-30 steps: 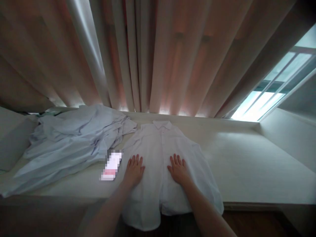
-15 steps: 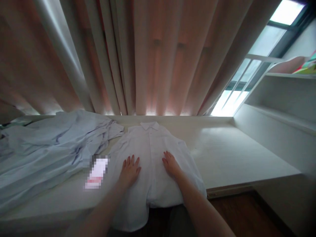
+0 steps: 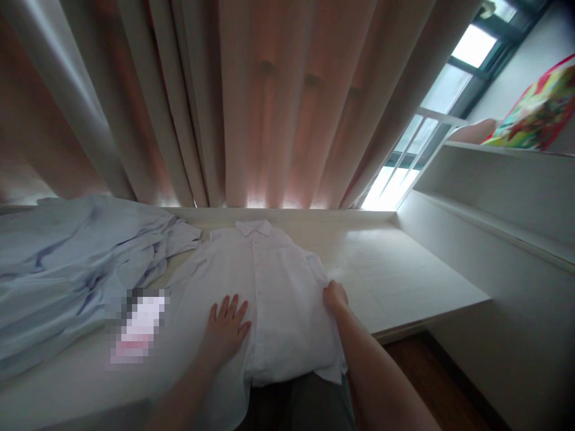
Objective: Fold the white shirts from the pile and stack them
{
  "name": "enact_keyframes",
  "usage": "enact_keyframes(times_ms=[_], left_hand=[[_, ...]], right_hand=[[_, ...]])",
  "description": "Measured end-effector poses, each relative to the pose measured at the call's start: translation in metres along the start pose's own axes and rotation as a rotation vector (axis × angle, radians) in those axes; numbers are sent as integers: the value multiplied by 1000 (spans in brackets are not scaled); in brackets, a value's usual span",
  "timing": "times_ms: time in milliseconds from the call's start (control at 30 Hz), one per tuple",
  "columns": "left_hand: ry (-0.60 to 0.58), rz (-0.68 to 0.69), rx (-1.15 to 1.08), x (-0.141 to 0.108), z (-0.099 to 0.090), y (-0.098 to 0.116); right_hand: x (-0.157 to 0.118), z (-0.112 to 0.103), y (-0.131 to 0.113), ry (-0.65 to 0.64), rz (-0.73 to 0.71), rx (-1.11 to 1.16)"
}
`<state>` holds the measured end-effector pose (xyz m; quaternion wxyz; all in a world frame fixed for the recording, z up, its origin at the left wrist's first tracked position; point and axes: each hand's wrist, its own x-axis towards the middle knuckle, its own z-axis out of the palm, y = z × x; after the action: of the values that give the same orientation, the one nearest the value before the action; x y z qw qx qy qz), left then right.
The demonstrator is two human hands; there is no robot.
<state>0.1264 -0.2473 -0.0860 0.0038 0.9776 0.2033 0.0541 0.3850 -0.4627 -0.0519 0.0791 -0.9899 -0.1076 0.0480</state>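
Note:
A white button-up shirt lies front side up on the white tabletop, its collar toward the curtain and its hem hanging over the near edge. My left hand rests flat on the left half of the shirt, fingers spread. At the shirt's right side edge, my right hand is closed, with its fingers curled around the fabric there. The fingertips of that hand are partly hidden.
A heap of pale shirts lies on the left. Near it is a blurred-out flat object. Pinkish curtains hang behind the table. On the right stands a white shelf unit with a colourful bag on top.
My right hand has gone from lying flat on the shirt's front to gripping its right edge. My left hand stays flat on the shirt. The view has turned a little to the right.

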Motion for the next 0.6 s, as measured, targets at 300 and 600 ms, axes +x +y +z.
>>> enact_keyframes(times_ms=[300,600], left_hand=[[5,-1,-3,2,0,0],[-27,-11,-16,5,-4,2]], right_hand=[[75,-96,28,203,42,10],[62,-68,35,278,-108,77]])
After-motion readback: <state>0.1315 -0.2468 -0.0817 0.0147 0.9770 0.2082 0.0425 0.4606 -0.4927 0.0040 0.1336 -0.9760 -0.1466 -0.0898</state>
